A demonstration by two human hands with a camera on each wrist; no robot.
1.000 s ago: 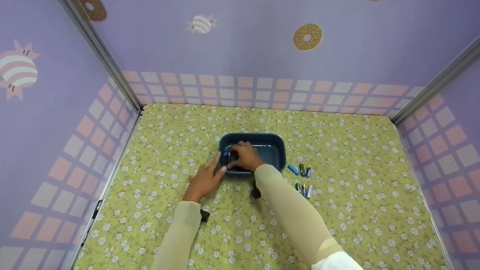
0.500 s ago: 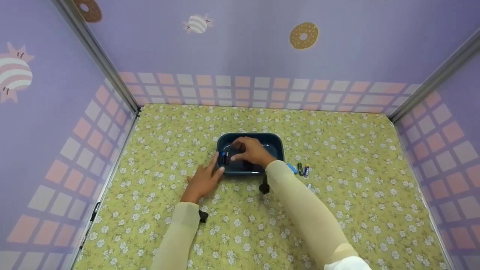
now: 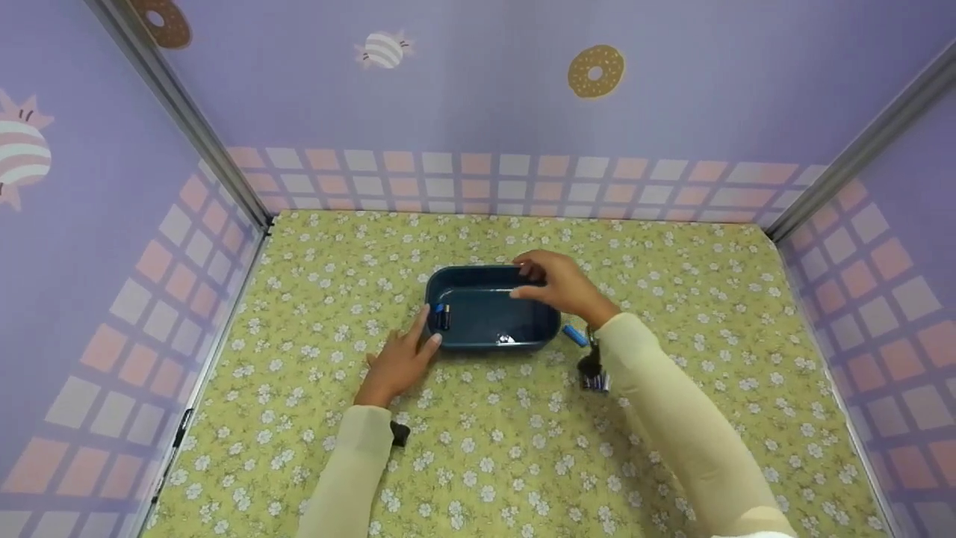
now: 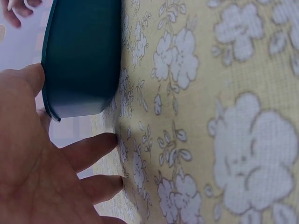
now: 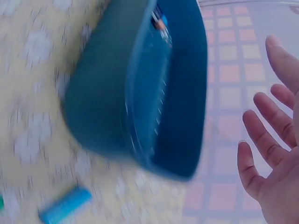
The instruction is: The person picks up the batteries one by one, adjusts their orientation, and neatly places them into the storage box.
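A dark teal plastic box (image 3: 493, 350) stands on the flowered cloth. Inside its left end two dark batteries (image 3: 443, 317) lie side by side. My left hand (image 3: 397, 366) rests thumb and forefinger on the box's left rim, its other fingers spread against the cloth in the left wrist view. Over the right end of the box hovers my right hand (image 3: 564, 284), fingers loosely bent, holding nothing; the right wrist view shows its palm bare. Just right of the box lies a light blue battery (image 3: 575, 335). More batteries (image 3: 595, 382) are partly hidden by the right wrist.
A yellow flowered cloth (image 3: 314, 299) covers the table. Purple walls (image 3: 478, 90) with a pink-and-white check band enclose the back and sides. A black camera mount (image 3: 590, 364) hangs under the right wrist, near the batteries.
The right hand has let go of a battery in the box, then lifted and moved right, out over the box's right end. The left hand keeps its place on the rim.
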